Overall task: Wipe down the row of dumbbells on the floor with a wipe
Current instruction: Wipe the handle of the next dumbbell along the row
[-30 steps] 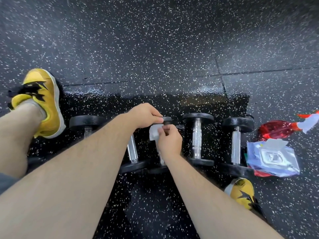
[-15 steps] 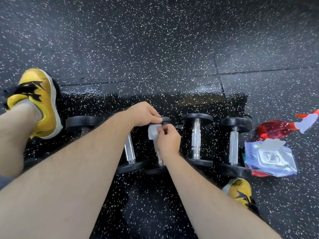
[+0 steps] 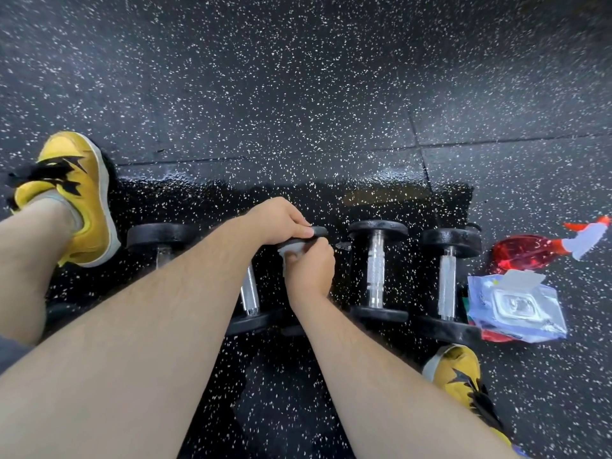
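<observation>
Speckled floor: left hand grips dumbbell pointing away, right hand pinches wipe

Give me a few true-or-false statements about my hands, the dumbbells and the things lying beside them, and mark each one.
The right hand holds a crumpled white wipe against a black-headed, chrome-handled dumbbell. True.
The left hand hangs free, holding nothing. False: it grips that dumbbell's far head.
The pale blue plastic wipes pack lies beside the rightmost dumbbell. True.
The translucent red spray bottle stands upright. False: it lies on its side.
</observation>
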Available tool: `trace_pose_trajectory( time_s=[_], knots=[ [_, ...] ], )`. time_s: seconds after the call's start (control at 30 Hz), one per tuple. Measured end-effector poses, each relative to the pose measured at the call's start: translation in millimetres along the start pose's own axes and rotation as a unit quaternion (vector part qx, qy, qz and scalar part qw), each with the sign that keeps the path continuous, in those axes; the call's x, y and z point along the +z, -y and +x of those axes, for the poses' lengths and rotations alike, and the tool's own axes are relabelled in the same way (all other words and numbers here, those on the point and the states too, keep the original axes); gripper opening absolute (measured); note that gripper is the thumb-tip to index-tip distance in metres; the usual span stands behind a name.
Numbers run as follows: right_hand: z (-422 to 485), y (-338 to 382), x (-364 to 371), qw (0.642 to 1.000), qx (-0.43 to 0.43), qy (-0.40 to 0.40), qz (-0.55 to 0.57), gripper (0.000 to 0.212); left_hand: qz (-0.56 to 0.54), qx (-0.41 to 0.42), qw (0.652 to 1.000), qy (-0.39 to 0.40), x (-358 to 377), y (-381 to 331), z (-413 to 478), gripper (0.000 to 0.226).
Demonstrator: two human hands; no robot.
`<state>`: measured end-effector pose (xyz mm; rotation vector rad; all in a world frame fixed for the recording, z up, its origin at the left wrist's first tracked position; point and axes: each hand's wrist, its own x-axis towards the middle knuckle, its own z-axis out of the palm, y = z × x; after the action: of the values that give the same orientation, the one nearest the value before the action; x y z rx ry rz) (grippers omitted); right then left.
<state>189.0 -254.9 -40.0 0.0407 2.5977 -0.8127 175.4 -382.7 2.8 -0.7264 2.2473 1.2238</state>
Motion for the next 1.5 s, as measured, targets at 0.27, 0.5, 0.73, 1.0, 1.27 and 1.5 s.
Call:
trace_pose_trajectory(
  time_s=[0.27, 0.5, 0.73, 1.0, 1.27, 1.5],
  knots=[
    [13.3, -13.4, -24.6, 0.991, 0.041, 0.094, 0.09, 0.034, -0.001, 0.005, 1.0, -0.002, 0.6, 2.3, 1.1, 0.019],
    [19.1, -18.8, -31.3, 0.971, 0.054, 0.218, 0.082, 0.023, 0.004, -0.007, 1.0, 0.002, -4.7, 4.6, 0.6, 0.016],
    [9.8, -9.0, -22.4, 0.988, 0.036, 0.142, 0.054, 0.026, 0.005, -0.015, 1.0, -0.003, -5.4, 2.3, -1.6, 0.012],
    [-9.4, -22.1, -21.8, 0.994, 0.01, 0.103, 0.043, 0.015, 0.008, -0.021, 1.0, -0.006, -3.1, 0.9, -4.7, 0.013],
    [-2.0, -4.9, -17.1, 0.993, -0.003, 0.114, -0.017, 0.027, 0.077, -0.008, 0.997, -0.019, 1.1, -6.0, -6.1, 0.015],
    [-13.3, -11.1, -21.1, 0.991, -0.009, 0.12, -0.053, 0.025, 0.122, -0.015, 0.992, -0.03, 5.5, -7.4, -13.4, 0.008]
  ],
)
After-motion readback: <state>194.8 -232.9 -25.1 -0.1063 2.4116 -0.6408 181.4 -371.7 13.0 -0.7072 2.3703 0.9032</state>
